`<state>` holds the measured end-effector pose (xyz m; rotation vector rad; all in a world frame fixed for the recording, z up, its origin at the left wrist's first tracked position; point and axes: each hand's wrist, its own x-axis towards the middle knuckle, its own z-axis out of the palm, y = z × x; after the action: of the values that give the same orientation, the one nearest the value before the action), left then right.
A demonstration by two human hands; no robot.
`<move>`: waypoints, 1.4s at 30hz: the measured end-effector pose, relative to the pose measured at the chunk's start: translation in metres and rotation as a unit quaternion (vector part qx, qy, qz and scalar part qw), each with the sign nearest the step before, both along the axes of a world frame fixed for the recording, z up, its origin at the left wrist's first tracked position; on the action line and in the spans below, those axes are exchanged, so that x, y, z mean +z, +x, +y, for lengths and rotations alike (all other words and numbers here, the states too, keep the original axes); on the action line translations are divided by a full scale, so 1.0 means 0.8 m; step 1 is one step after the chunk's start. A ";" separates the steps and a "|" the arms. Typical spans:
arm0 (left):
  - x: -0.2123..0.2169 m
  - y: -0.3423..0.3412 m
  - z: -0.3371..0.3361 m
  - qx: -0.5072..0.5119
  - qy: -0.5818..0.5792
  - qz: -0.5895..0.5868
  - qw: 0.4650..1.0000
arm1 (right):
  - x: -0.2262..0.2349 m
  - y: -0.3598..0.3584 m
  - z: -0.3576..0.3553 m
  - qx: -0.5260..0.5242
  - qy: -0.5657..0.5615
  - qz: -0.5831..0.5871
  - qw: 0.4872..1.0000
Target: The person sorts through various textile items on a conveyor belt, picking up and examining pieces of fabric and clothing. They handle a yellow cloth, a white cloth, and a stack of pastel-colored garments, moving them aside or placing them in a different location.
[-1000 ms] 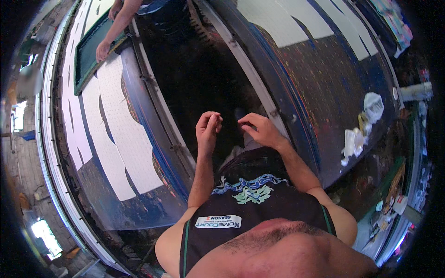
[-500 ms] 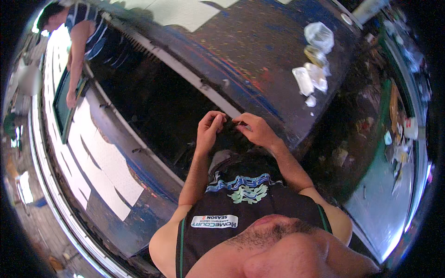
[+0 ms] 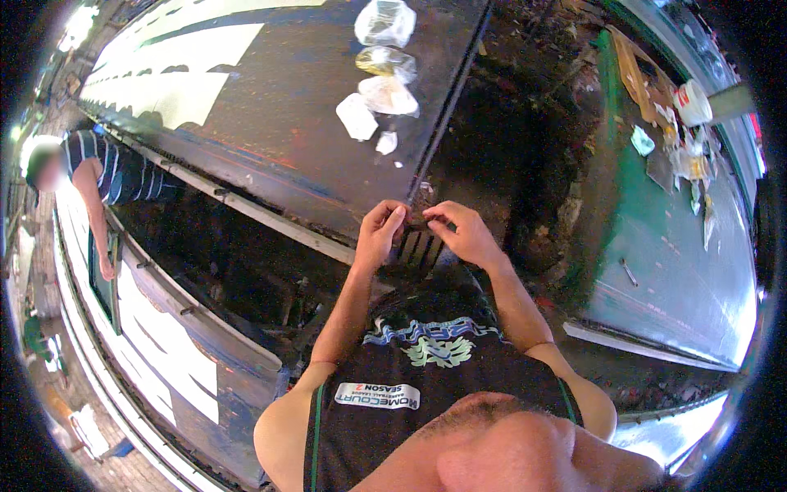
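Observation:
My left hand and my right hand are raised in front of my dark sleeveless shirt, close together with a small gap between them. On each, the fingers curl in and thumb and fingertips come together. Whatever they may pinch is too small or too hidden to make out. Beyond them lies the corner of a long dark table, stained with paint. Under and between my hands a slatted dark piece shows.
White sheets lie on the far table, with a clear plastic bag and a white container near its edge. At left a co-worker's hand holds a green-edged frame. A greenish table at right bears a white bucket.
My view has swung to the right, so the tables and the co-worker have shifted left and the greenish table shows more. My hands stay close together, in much the same pose.

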<state>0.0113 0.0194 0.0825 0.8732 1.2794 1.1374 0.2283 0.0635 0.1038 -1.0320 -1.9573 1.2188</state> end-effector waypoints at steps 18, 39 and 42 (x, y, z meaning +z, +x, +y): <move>-0.020 0.158 0.180 -0.095 0.057 -0.064 0.992 | -0.016 0.174 0.064 -0.154 -0.034 0.024 0.987; -0.016 0.061 0.424 0.064 0.041 -0.009 0.997 | -0.005 0.102 0.380 -0.034 -0.022 0.008 0.999; -0.024 0.050 0.438 0.124 0.033 0.023 0.991 | -0.016 0.084 0.432 0.018 -0.019 0.016 1.000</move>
<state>0.0514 0.3699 0.0636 0.8086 1.4242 1.3690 0.2953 0.4095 0.0907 -0.9931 -1.9428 1.2895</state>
